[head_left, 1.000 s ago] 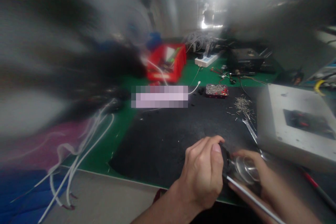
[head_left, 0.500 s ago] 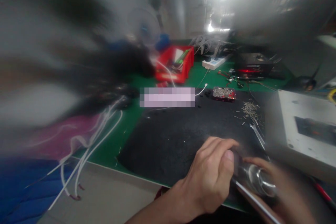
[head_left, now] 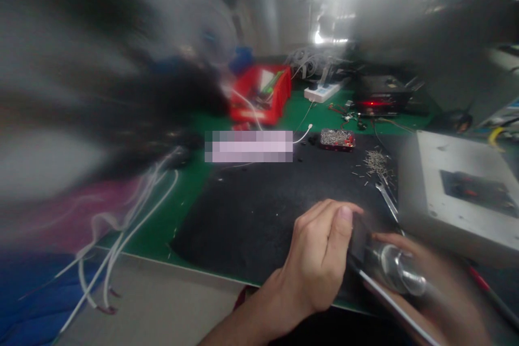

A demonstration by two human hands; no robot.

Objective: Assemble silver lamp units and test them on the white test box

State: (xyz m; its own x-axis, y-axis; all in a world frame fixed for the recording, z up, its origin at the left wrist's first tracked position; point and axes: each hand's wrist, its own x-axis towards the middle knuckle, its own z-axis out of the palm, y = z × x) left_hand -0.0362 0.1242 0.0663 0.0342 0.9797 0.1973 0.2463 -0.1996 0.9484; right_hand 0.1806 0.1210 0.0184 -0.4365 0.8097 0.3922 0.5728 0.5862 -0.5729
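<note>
Now the left hand (head_left: 318,257) pins a dark block (head_left: 359,238) in folded fingers over the desk (head_left: 162,216); at the shiny cylinder (head_left: 399,270) beside it, the right hand (head_left: 441,286) blurs, grip impossible to tell. Best brace that block firmly!

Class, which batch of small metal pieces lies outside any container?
The scattered pile near the wrench on the black mat; the other batch sits in the small tin.
</note>
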